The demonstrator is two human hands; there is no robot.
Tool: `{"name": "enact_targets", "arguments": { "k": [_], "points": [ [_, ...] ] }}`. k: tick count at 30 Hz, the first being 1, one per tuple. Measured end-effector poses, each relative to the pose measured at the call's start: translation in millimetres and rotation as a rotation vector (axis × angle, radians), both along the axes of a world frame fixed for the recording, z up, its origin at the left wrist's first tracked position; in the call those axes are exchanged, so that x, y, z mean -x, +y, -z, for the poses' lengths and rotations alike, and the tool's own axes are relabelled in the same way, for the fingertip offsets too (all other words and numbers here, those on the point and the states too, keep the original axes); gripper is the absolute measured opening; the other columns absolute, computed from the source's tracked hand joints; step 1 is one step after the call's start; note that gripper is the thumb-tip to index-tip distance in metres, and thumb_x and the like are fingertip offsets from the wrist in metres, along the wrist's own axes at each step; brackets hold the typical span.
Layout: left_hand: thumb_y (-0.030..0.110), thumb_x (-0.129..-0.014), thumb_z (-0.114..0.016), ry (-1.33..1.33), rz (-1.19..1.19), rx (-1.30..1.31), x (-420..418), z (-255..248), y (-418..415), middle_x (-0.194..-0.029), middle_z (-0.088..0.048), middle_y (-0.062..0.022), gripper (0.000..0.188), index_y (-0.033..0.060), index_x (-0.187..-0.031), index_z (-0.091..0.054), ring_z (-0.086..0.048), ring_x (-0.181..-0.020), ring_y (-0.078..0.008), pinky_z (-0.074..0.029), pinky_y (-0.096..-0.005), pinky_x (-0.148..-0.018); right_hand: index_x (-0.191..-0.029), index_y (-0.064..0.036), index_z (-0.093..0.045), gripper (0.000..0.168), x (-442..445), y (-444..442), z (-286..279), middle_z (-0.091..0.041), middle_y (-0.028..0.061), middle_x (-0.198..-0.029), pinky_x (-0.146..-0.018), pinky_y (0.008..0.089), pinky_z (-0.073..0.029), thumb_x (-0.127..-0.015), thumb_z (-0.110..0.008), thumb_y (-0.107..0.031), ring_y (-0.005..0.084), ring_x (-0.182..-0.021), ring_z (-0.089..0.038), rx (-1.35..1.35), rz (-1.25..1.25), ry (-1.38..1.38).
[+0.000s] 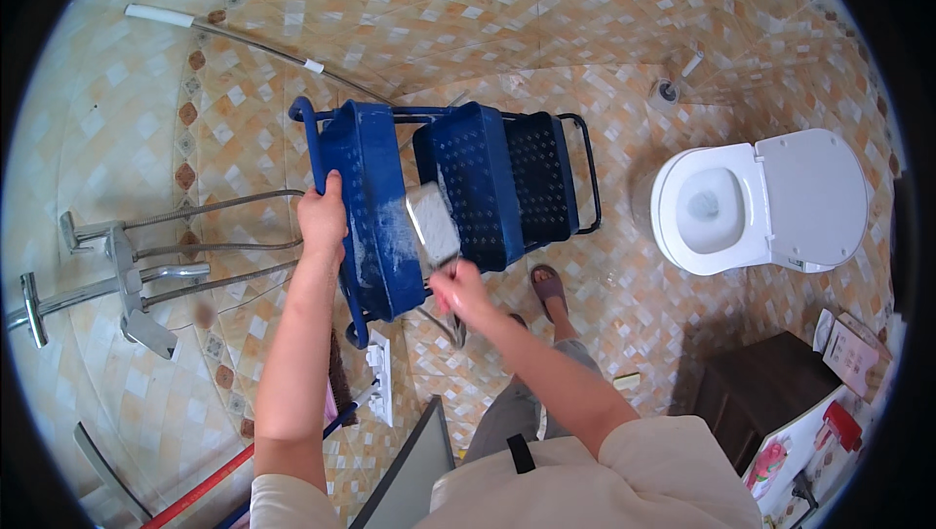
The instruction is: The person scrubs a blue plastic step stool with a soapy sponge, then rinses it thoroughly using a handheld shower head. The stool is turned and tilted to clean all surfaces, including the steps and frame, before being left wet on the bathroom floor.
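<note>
A blue multi-tier rack (380, 236) with a tubular frame stands tilted before me, its baskets perforated. My left hand (322, 214) grips the frame's rail at its left end. Whitish foam or residue smears the nearest basket's outer side. In my right hand (464, 295) is a white block-shaped scrubber (433, 223), blurred, which lies over the gap between the first and middle baskets (472, 185). Blur hides whether it touches the rack. Farther along the frame sits the third, darker basket (541, 174).
A toilet (709, 207) with raised lid stands at right, a toilet brush in its holder (664, 92) by the wall. Shower fittings (124, 273) with metal hoses project at left. A pole (256, 50) leans behind the rack. Nearby are a glass panel (409, 463) and a dark cabinet (764, 383).
</note>
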State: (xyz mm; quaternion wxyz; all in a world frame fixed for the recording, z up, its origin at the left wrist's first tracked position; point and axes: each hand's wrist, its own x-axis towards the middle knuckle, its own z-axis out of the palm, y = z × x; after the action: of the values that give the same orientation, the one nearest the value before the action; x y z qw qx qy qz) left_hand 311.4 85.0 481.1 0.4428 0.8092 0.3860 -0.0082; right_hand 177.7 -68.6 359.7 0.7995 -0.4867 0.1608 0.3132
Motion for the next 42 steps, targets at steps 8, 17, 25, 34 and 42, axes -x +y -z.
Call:
{"name": "enact_targets", "arguments": {
  "k": [8,17,25,34,42],
  "points": [
    [0.034,-0.089,-0.058,0.019,0.015,-0.067,0,5,-1,-0.061,-0.055,-0.0032,0.036,-0.0021,-0.086,-0.062,-0.049,-0.051,-0.0128,-0.038,-0.0308,-0.047,-0.064,-0.004,-0.050,0.018,-144,-28,-46,-0.050,0.0051,-0.051,-0.038,0.0276,-0.040,-0.080,-0.055,-0.009,0.0142,-0.038,-0.048,-0.089,0.072,-0.115],
    [0.038,-0.088,-0.058,-0.002,0.043,-0.084,-9,17,7,-0.059,-0.048,-0.0018,0.037,0.0009,-0.085,-0.057,-0.044,-0.048,-0.0120,-0.033,-0.0291,-0.043,-0.058,-0.003,-0.051,0.022,-113,-39,-38,-0.051,0.0063,-0.048,-0.038,0.0291,-0.038,-0.078,-0.055,-0.012,0.0146,-0.037,-0.048,-0.166,0.058,-0.074],
    [0.048,-0.084,-0.059,0.074,0.098,-0.310,-46,33,58,-0.065,-0.061,-0.0107,0.051,-0.0030,-0.080,-0.064,-0.058,-0.060,-0.0218,-0.045,-0.0358,-0.059,-0.053,-0.002,-0.052,0.030,10,-57,-14,-0.052,0.0063,-0.047,-0.039,0.0267,-0.035,-0.080,-0.054,-0.016,0.0125,-0.040,-0.048,0.003,0.023,0.059],
    [0.054,-0.083,-0.060,0.026,0.163,-0.220,-73,83,94,-0.060,-0.055,-0.0077,0.057,-0.0031,-0.078,-0.062,-0.052,-0.054,-0.0166,-0.042,-0.0331,-0.053,-0.060,-0.002,-0.048,0.022,77,-103,12,-0.048,0.0080,-0.050,-0.041,0.0304,-0.040,-0.080,-0.055,-0.008,0.0176,-0.040,-0.047,-0.143,0.281,0.397],
    [0.052,-0.085,-0.059,-0.074,0.087,-0.198,-28,208,128,-0.061,-0.056,-0.0083,0.055,-0.0020,-0.080,-0.062,-0.055,-0.060,-0.0197,-0.045,-0.0333,-0.059,-0.058,-0.001,-0.050,0.025,91,-143,34,-0.051,0.0098,-0.051,-0.042,0.0287,-0.040,-0.081,-0.055,-0.009,0.0173,-0.042,-0.050,0.067,0.214,0.291]
  ]
}}
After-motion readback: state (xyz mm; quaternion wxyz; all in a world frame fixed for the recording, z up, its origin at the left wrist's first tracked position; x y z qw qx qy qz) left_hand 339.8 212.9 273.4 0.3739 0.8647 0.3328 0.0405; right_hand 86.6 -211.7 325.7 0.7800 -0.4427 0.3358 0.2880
